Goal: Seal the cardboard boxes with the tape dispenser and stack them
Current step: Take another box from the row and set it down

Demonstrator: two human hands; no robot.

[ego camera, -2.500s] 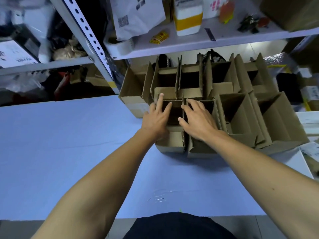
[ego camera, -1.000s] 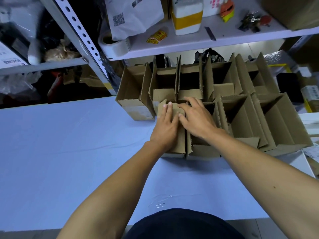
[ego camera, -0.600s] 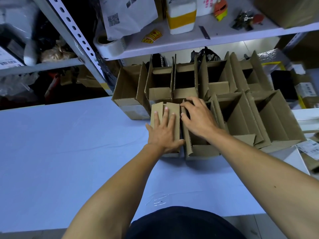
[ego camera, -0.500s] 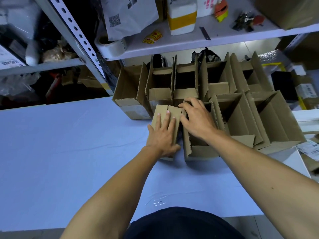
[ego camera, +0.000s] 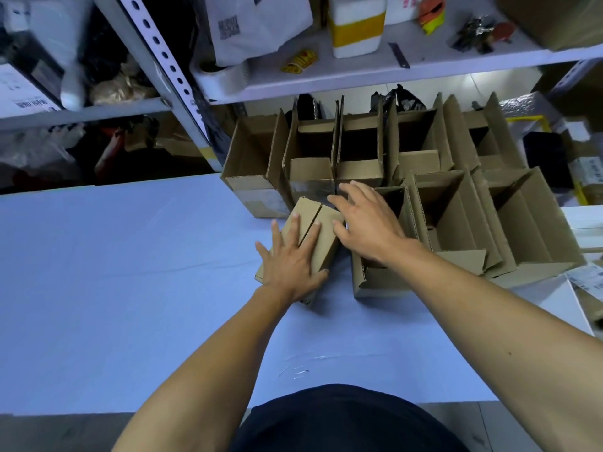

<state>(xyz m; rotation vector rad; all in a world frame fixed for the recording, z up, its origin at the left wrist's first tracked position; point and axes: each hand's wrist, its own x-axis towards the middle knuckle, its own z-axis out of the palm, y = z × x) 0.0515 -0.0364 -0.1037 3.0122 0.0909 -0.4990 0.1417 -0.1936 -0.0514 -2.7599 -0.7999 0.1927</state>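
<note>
Your left hand (ego camera: 292, 262) presses flat on the closed box (ego camera: 301, 238), its long seam running away from you, while your open right hand (ego camera: 368, 223) hovers just beside it.

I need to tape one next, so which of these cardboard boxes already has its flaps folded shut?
The small box under the left hand, nearest the table's front-left of the group. Its two flaps meet in a seam; every other box stands open.

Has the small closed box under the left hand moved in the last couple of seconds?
Yes. The closed box slid toward the person and leftward, opening a gap from the neighbouring open box.
</note>
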